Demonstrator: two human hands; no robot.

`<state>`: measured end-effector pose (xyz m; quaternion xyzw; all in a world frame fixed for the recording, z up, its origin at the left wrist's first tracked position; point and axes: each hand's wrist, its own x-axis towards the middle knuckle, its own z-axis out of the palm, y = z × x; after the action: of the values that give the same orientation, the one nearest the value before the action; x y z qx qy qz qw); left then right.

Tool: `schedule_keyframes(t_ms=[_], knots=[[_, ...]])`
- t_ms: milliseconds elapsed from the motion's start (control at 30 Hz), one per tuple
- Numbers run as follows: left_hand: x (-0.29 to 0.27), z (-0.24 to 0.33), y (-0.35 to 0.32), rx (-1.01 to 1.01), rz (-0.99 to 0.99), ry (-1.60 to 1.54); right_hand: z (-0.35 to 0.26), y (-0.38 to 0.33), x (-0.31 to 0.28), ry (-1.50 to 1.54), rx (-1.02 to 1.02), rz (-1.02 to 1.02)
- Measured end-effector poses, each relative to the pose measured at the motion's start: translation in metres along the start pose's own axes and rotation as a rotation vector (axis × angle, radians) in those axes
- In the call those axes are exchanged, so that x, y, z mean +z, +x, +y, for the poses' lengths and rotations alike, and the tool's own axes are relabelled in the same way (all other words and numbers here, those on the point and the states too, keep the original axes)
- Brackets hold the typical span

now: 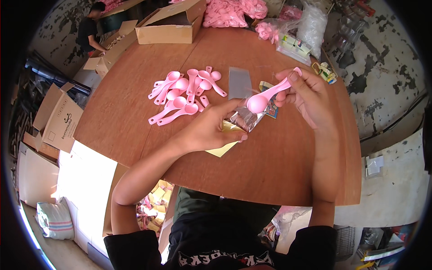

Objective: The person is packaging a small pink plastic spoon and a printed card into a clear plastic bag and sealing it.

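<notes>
My right hand (310,92) pinches the handle of a pink plastic spoon (258,104), its round bowl pointing down to the left. My left hand (209,126) grips a small clear plastic bag (252,122) between thumb and fingers. The spoon's bowl is over the bag's upper edge; whether it is inside I cannot tell. A yellow paper card (220,151) shows below my left hand, partly hidden by it. Beyond that hand, several pink spoons (173,105) lie in a loose pile. Flat clear bags (240,80) and a printed blue card (272,110) lie near the spoon.
The brown wooden table (180,159) has a rounded far edge. At its back stand a cardboard box (165,33), bags of pink items (225,14) and a clear plastic sack (312,27). Another person (88,31) works at the far left. A box of yellow-and-pink packets (155,202) sits below the table.
</notes>
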<state>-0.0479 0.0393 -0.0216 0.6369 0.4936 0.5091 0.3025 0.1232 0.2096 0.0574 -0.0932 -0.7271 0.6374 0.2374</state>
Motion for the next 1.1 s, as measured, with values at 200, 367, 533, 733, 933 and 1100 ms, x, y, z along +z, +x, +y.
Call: schedule_keyframes(t_ms=[200, 367, 533, 733, 933, 1100], knots=[[0.004, -0.003, -0.001, -0.002, -0.001, -0.119, 0.002, 0.001, 0.014, 0.03, -0.039, 0.011], [0.0, -0.003, -0.003, 0.014, -0.028, -0.14, -0.002, 0.0, 0.017, -0.038, -0.038, 0.035], [-0.001, -0.008, -0.004, -0.064, -0.044, -0.224, 0.001, -0.003, 0.028, -0.126, -0.065, 0.073], [0.002, -0.002, -0.003, 0.048, 0.066, -0.146, 0.008, -0.007, 0.054, -0.251, -0.268, 0.105], [-0.003, 0.006, -0.008, 0.042, 0.109, -0.222, 0.012, -0.013, 0.066, -0.369, -0.464, 0.242], [-0.001, 0.026, -0.011, 0.038, 0.109, -0.117, 0.005, -0.017, 0.062, -0.771, -0.597, 0.111]])
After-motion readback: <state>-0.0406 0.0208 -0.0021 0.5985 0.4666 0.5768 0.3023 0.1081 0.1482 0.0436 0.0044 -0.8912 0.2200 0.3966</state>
